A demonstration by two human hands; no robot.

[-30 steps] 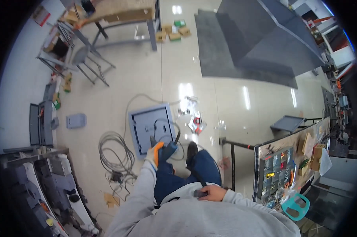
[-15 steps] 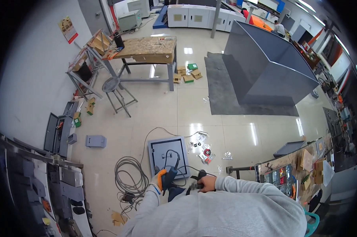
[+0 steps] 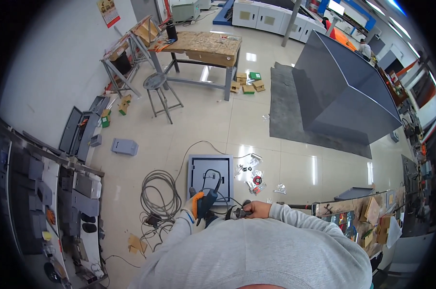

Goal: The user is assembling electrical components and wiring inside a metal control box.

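Observation:
An orange-palmed glove covers my left hand [image 3: 193, 204], closed around the dark blue body of a corded angle grinder [image 3: 207, 201]. The tool's cord end points away from me, and its lower end is partly hidden near my body. My bare right hand [image 3: 259, 209] has its fingers curled on a small dark piece [image 3: 240, 212] to the right of the tool; what this piece is I cannot make out. Just beyond both hands a grey metal box panel [image 3: 194, 169] lies on the floor, with the tool's black cord looping over it.
A coiled cable [image 3: 153, 185] lies left of the panel. To its right are a red-and-black disc [image 3: 257, 180] and small plastic bags [image 3: 280, 189]. A cluttered bench [image 3: 333, 208] stands at right. Farther off are a stool [image 3: 154, 81], a wooden-topped workbench [image 3: 203, 45] and a large grey metal box [image 3: 333, 91].
My view has shifted, so the room appears moved rightward and the far things higher. My left hand still grips the grinder; my right fingers stay at the dark piece, slightly repositioned.

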